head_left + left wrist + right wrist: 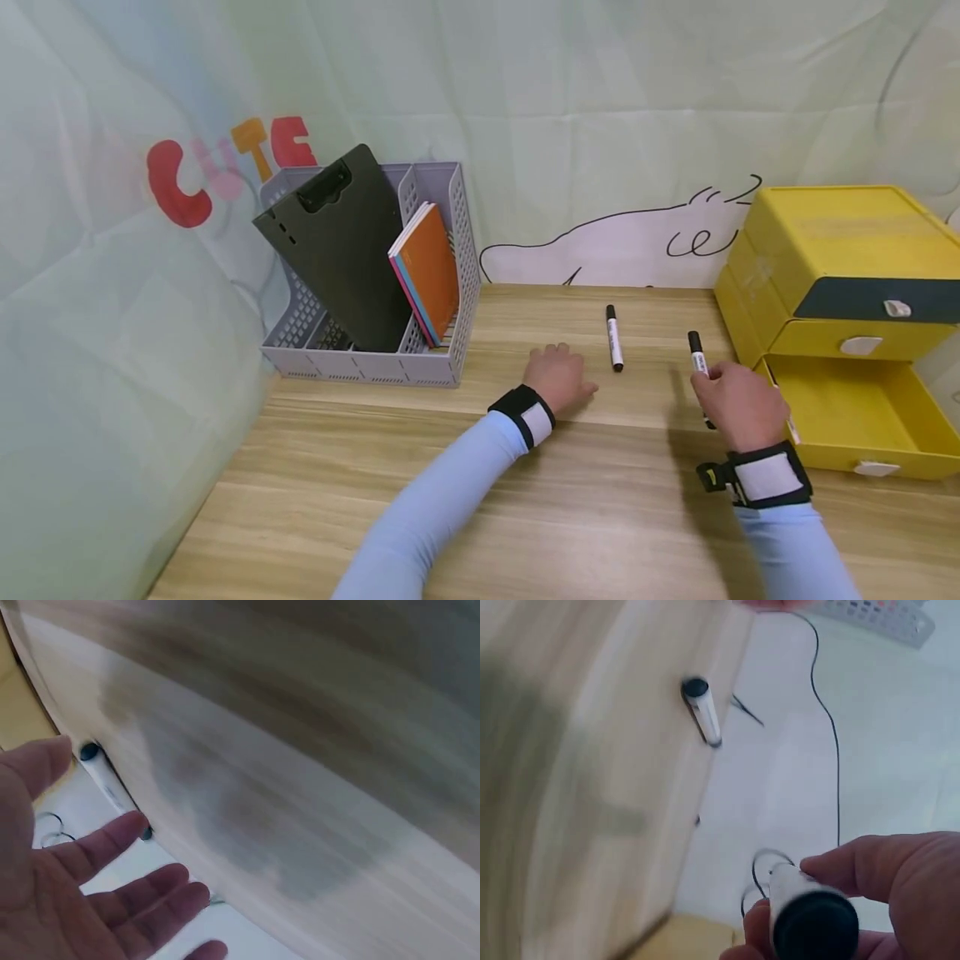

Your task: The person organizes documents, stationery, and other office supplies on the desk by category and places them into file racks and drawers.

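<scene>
My right hand (741, 404) pinches a black-capped white marker (698, 354) between thumb and fingers, just left of the pulled-out drawer (847, 462) of a yellow desktop cabinet. In the right wrist view the held marker (814, 922) points its dark end at the camera. A second marker (614, 337) lies on the wooden table, between the two hands and farther back. My left hand (557, 379) hovers low over the table to the left of that marker, fingers spread and holding nothing. The left wrist view shows its palm and fingers (112, 840) with the lying marker beyond them.
A grey file rack (390, 367) stands at the back left, with a black clipboard (352, 250) and several thin notebooks (435, 275) in it. The yellow cabinet (862, 237) is at the right, its upper drawers closed. A printed cloth (585, 150) hangs behind the table.
</scene>
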`<state>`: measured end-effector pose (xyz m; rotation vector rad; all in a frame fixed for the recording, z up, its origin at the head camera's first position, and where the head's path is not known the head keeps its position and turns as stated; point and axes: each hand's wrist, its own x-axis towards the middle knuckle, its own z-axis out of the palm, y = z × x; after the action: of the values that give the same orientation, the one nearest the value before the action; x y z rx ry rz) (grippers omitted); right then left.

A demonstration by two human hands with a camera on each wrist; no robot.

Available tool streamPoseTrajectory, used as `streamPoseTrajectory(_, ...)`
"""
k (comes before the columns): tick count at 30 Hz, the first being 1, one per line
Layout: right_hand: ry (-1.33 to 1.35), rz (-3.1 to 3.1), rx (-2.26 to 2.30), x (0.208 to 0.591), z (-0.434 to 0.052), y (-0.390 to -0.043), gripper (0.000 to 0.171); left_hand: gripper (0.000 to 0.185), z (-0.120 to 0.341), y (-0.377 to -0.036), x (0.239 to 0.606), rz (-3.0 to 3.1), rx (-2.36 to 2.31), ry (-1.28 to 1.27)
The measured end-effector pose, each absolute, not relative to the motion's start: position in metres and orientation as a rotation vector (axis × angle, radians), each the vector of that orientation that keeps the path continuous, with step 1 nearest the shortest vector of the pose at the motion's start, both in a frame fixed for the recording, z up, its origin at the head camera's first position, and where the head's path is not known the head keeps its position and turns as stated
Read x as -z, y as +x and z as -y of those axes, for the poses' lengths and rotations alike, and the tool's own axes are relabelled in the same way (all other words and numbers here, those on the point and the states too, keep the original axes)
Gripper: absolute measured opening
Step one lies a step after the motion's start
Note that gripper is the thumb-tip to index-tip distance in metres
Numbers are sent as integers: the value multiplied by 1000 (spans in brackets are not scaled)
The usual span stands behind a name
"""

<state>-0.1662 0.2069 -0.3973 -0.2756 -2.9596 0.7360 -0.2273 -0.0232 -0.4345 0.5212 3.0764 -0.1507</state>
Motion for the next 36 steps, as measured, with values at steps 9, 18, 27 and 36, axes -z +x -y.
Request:
streamPoseTrajectory(9, -450, 3023, -589, 384, -253, -153, 48, 54, 45, -232, 432, -3083, 169, 343)
streamPoseTrajectory(18, -729, 3078, -470, 377, -296, -149, 58, 53, 52, -237, 433, -3099, 164, 319)
streamPoseTrajectory(27, -874, 3101, -385, 391, -311, -160, 53, 50, 53, -240, 439, -3121, 147, 315)
streamPoseTrajectory(36, -835, 3170, -339, 407, -314, -175, 53, 51, 55, -237, 437, -3124, 179, 331)
